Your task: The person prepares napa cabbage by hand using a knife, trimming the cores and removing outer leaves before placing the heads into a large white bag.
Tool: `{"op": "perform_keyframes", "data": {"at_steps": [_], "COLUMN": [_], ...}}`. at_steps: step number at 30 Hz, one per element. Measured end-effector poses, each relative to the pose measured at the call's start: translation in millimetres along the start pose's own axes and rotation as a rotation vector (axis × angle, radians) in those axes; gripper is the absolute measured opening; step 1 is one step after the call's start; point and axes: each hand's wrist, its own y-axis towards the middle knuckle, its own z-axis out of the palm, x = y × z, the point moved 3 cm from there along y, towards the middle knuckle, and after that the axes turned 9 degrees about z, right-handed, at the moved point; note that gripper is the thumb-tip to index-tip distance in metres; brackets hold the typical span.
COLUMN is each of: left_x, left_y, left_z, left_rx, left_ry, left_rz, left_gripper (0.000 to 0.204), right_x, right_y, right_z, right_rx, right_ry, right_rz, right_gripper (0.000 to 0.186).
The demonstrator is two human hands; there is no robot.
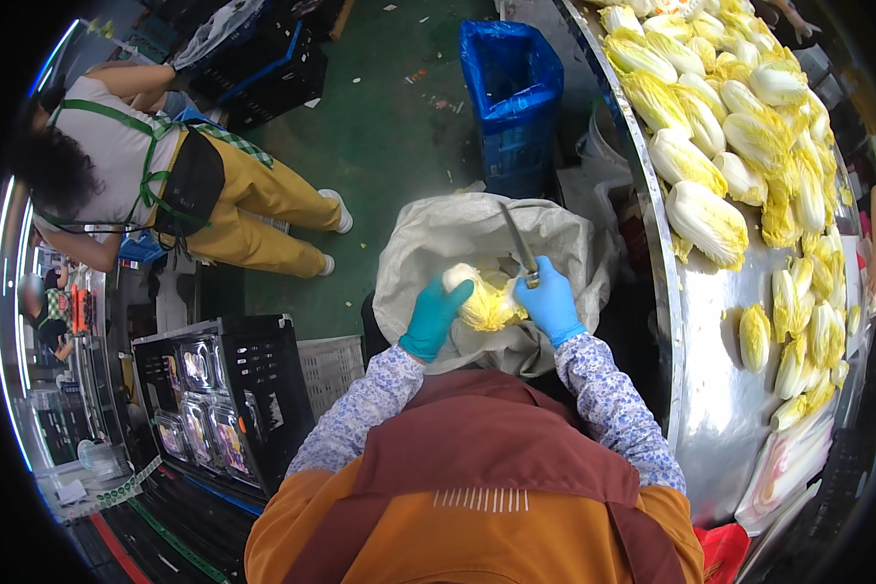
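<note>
My left hand [441, 316], in a teal glove, grips a small napa cabbage [487, 308] by its white base end, its yellow leaves toward the right. My right hand [548, 297], in a light blue glove, is closed on the handle of a knife [514, 236], whose blade points up and away from me; those fingers are beside the cabbage's leafy end. Both hands are over an open white woven sack [409, 251], whose contents are mostly hidden.
A steel counter [711, 409] piled with cabbages [706, 224] runs along my right. A blue bin [508, 117] stands ahead. At left are black crates [273, 409] holding clear packs, a white crate [326, 375] and a co-worker [243, 224] bending away.
</note>
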Motion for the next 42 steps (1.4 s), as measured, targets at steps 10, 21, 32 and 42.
{"op": "perform_keyframes", "data": {"at_steps": [10,21,32,42], "left_x": [3.2,-6.2,-26.0,-4.6], "left_y": [0.9,-5.0,-19.1,-16.2], "left_z": [-3.4,22.6,3.6,17.2], "left_rx": [0.263,0.222,0.474,0.361], "left_ry": [-0.473,-0.449,-0.859,-0.735], "left_rz": [-0.077,-0.240,-0.471,-0.361], "left_gripper": [0.055,0.047,0.066,0.054], "right_x": [17.3,31.6,0.3,39.6], "right_y": [-5.3,-32.4,-4.3,-39.5], "right_z": [-17.3,6.5,-10.9,-7.5], "right_rx": [0.257,0.367,0.213,0.512], "right_ry": [0.004,0.153,-0.110,0.266], "right_rz": [0.021,0.079,0.015,0.197], "right_gripper": [0.058,0.057,0.059,0.060]}}
